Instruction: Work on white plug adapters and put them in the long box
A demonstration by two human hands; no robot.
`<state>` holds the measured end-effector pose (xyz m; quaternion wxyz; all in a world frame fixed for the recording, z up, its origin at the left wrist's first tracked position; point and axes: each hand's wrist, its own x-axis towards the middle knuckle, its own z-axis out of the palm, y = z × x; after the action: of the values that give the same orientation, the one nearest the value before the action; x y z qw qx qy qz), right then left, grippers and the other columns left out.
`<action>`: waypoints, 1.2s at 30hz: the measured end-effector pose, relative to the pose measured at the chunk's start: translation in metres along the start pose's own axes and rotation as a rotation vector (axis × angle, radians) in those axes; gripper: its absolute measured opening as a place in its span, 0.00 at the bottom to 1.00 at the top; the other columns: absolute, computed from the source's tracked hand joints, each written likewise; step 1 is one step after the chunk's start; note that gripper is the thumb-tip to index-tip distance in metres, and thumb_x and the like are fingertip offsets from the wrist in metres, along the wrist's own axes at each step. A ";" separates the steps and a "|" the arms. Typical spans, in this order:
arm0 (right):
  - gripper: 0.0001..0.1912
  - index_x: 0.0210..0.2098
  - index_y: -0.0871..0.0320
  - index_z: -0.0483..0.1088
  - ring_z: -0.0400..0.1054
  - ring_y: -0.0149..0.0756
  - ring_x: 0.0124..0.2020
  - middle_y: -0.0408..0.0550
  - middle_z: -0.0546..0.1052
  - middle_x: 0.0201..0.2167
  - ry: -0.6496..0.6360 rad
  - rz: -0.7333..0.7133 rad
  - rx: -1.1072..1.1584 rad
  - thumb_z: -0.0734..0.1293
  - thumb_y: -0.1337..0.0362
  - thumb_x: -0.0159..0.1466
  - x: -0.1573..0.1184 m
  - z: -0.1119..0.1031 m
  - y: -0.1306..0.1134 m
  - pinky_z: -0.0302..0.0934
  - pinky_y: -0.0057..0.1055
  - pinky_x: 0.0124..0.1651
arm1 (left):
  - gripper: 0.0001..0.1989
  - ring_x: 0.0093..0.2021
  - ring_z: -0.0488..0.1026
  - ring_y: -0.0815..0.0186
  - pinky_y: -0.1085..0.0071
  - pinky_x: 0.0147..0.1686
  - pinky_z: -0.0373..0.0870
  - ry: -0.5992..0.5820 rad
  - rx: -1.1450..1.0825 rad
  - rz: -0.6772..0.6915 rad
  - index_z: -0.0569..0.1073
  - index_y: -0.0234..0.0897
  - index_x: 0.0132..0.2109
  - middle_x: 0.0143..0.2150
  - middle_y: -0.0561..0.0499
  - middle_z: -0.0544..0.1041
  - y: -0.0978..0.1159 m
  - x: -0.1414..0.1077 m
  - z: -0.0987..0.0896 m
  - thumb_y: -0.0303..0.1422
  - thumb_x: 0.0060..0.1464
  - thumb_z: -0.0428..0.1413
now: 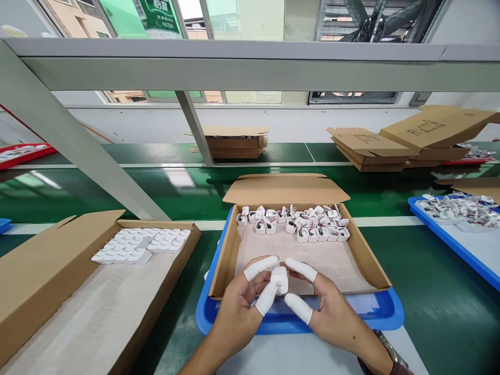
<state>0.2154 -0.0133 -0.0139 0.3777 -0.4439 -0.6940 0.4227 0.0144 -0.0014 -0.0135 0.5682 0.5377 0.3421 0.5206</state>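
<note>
My left hand [246, 302], with white finger cots on thumb and index finger, pinches a small white cube-shaped plastic housing [279, 280] that has a small dark opening in its face. To its right, my right hand [318, 302] has thumb and index finger apart, also in white cots, close beside the housing. Both hands hover over the near edge of an open cardboard box [375, 263]. Inside its far end, several open white housings [302, 234] with red and black wires stand in rows. The box sits in a blue tray [395, 312].
On the left, a second cardboard box [156, 312] holds rows of closed white housings [140, 242]. A blue tray [453, 250] at right carries loose wired parts [461, 208]. Cardboard boxes [375, 146] stand on the rear ledge. A grey metal frame [250, 73] crosses above the green bench [429, 291].
</note>
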 end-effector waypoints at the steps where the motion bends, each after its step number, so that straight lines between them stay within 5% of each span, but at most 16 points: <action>1: 0.31 0.69 0.39 0.57 0.66 0.41 0.66 0.44 0.70 0.66 0.004 -0.025 -0.053 0.68 0.62 0.70 0.000 0.000 -0.001 0.63 0.46 0.69 | 0.17 0.53 0.80 0.60 0.71 0.52 0.79 0.011 0.002 0.001 0.75 0.43 0.59 0.55 0.46 0.81 -0.001 0.000 0.000 0.32 0.64 0.61; 6: 0.34 0.72 0.52 0.52 0.64 0.46 0.68 0.56 0.67 0.68 0.073 -0.247 -0.374 0.67 0.63 0.71 0.002 0.003 -0.006 0.66 0.46 0.67 | 0.19 0.54 0.80 0.55 0.68 0.50 0.81 0.101 0.051 0.013 0.76 0.41 0.59 0.57 0.43 0.81 0.000 -0.002 -0.003 0.37 0.62 0.63; 11: 0.26 0.62 0.75 0.64 0.70 0.57 0.60 0.71 0.75 0.57 0.186 -0.541 -0.743 0.66 0.62 0.71 0.010 0.012 -0.010 0.68 0.49 0.64 | 0.22 0.53 0.81 0.53 0.66 0.51 0.82 0.246 0.155 -0.120 0.77 0.42 0.58 0.57 0.46 0.81 0.018 -0.007 0.000 0.42 0.58 0.65; 19: 0.24 0.47 0.68 0.75 0.69 0.50 0.60 0.65 0.75 0.57 0.230 -0.571 -0.884 0.62 0.51 0.73 0.016 0.013 -0.003 0.67 0.42 0.65 | 0.21 0.50 0.83 0.57 0.75 0.46 0.83 0.301 0.302 -0.165 0.78 0.44 0.57 0.52 0.51 0.84 0.029 -0.003 0.004 0.43 0.58 0.65; 25: 0.24 0.58 0.72 0.67 0.70 0.51 0.58 0.67 0.76 0.55 0.234 -0.568 -0.764 0.64 0.56 0.73 0.015 0.011 -0.007 0.69 0.43 0.62 | 0.26 0.53 0.81 0.50 0.62 0.53 0.81 0.230 0.223 -0.159 0.78 0.39 0.56 0.51 0.45 0.84 0.031 -0.005 0.005 0.40 0.52 0.70; 30: 0.25 0.65 0.61 0.60 0.71 0.47 0.57 0.60 0.76 0.54 0.146 -0.446 -0.461 0.65 0.61 0.72 0.008 0.004 -0.019 0.71 0.44 0.58 | 0.24 0.54 0.81 0.53 0.61 0.56 0.79 0.157 0.089 -0.110 0.76 0.39 0.58 0.53 0.44 0.83 0.019 -0.007 0.003 0.38 0.56 0.68; 36: 0.21 0.62 0.50 0.68 0.72 0.40 0.56 0.50 0.76 0.56 0.065 -0.225 -0.074 0.66 0.65 0.71 0.005 -0.005 -0.021 0.69 0.39 0.59 | 0.13 0.53 0.80 0.54 0.64 0.52 0.82 0.010 0.092 0.052 0.82 0.40 0.52 0.57 0.44 0.80 0.007 -0.001 -0.005 0.33 0.59 0.65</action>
<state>0.2121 -0.0129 0.0082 0.4285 -0.3905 -0.7417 0.3373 0.0078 -0.0024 -0.0079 0.5274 0.5693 0.3543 0.5218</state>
